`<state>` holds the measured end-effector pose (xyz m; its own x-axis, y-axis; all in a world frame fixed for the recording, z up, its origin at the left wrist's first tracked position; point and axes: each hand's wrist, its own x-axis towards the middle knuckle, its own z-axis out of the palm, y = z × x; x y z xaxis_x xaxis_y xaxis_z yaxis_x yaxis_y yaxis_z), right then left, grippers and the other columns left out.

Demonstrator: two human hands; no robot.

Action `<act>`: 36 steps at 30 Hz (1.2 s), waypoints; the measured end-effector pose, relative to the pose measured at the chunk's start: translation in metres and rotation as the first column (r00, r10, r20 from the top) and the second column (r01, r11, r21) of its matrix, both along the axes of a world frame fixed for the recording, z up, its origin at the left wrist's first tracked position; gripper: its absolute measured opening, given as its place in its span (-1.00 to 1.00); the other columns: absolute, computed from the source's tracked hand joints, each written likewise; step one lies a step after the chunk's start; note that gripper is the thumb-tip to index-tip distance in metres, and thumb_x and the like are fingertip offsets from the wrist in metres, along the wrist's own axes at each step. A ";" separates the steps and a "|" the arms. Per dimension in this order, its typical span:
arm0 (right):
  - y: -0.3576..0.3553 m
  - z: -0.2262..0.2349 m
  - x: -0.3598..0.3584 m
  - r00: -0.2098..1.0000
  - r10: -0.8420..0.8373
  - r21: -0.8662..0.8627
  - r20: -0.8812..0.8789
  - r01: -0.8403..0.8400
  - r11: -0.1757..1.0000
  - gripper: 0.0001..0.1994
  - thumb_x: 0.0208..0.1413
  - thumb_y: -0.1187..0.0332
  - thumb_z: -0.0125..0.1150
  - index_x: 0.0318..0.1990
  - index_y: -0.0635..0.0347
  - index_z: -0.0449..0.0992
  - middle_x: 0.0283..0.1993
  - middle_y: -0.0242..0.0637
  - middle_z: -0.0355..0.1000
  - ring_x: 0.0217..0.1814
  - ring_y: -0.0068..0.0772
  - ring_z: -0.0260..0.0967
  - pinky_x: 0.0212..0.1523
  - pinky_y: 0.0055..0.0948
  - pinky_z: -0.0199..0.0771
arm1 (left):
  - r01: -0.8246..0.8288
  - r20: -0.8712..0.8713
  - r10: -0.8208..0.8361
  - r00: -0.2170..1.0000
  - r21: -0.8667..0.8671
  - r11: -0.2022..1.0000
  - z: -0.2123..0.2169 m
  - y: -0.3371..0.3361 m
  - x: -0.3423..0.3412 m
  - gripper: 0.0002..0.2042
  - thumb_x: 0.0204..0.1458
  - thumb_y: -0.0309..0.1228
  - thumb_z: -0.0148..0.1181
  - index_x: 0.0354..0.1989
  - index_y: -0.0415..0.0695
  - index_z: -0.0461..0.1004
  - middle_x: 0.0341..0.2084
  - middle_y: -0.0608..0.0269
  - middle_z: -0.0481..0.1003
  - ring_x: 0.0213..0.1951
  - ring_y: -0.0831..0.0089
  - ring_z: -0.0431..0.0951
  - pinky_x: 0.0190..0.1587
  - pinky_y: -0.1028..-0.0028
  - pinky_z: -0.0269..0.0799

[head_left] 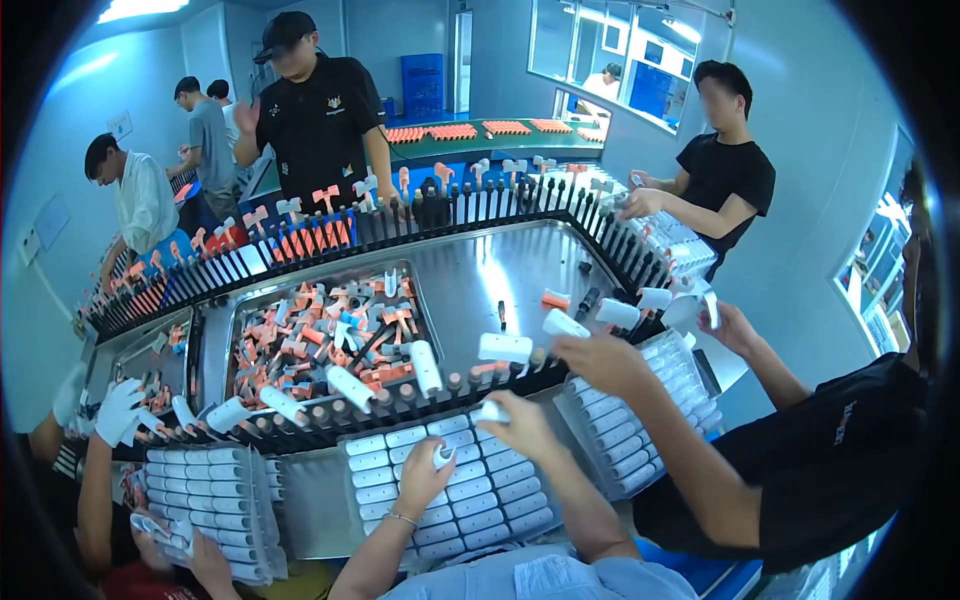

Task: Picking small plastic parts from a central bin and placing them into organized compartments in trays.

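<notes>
My left hand (422, 480), with a bracelet at its wrist, is closed on a small white plastic shell (444, 457) above the tray. To its right, my right hand (524, 430) pinches another white shell (492, 411) close to the black spindle rail. Below both hands lies a clear tray (352, 463) packed with rows of white curved shells (472, 505). Just beyond my hands, more white shells, such as the upright one (425, 368), sit on the wood-coloured tips of the spindles (455, 381).
A metal tray (232, 340) of orange and grey parts lies inside the spindle loop on a steel tabletop (460, 270). Other workers' hands reach in at the right (600, 362) and left (120, 412), beside more shell trays (640, 420). People stand across the line.
</notes>
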<state>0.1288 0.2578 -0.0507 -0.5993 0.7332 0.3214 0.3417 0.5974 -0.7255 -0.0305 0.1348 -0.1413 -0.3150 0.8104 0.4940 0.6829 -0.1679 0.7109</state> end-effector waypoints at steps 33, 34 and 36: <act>-0.015 -0.079 0.015 0.999 -0.026 -0.066 0.032 0.028 0.997 -0.50 -0.10 0.00 0.22 -0.11 0.20 0.42 -0.30 -0.01 0.46 -0.26 0.01 0.43 -0.27 -0.20 0.41 | -0.105 0.084 0.115 0.990 -0.108 0.989 0.011 0.006 0.023 -0.75 -0.11 -0.35 0.23 -0.33 -0.20 0.36 -0.43 0.02 0.49 -0.34 0.07 0.52 -0.30 0.31 0.41; -0.016 -0.079 0.015 0.998 -0.046 -0.076 0.031 0.048 0.996 -0.51 -0.10 0.00 0.23 -0.12 0.19 0.43 -0.30 -0.02 0.46 -0.26 0.01 0.43 -0.27 -0.21 0.41 | -0.110 0.071 0.116 0.991 -0.080 0.991 0.010 0.006 0.023 -0.74 -0.11 -0.35 0.24 -0.33 -0.21 0.35 -0.46 0.01 0.50 -0.36 0.07 0.53 -0.32 0.32 0.42; -0.017 -0.076 0.012 0.998 -0.056 -0.089 0.043 0.059 0.994 -0.51 -0.10 0.00 0.23 -0.11 0.18 0.43 -0.30 -0.03 0.47 -0.26 0.00 0.43 -0.27 -0.22 0.41 | -0.106 0.081 0.112 0.990 -0.077 0.991 0.013 0.006 0.022 -0.75 -0.11 -0.36 0.24 -0.33 -0.21 0.35 -0.46 0.00 0.50 -0.37 0.05 0.53 -0.33 0.31 0.42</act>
<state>0.1411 0.2403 -0.1264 -0.5665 0.7916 0.2288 0.4041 0.5089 -0.7600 -0.0089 0.1406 -0.1287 -0.4413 0.8019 0.4027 0.6310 -0.0417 0.7746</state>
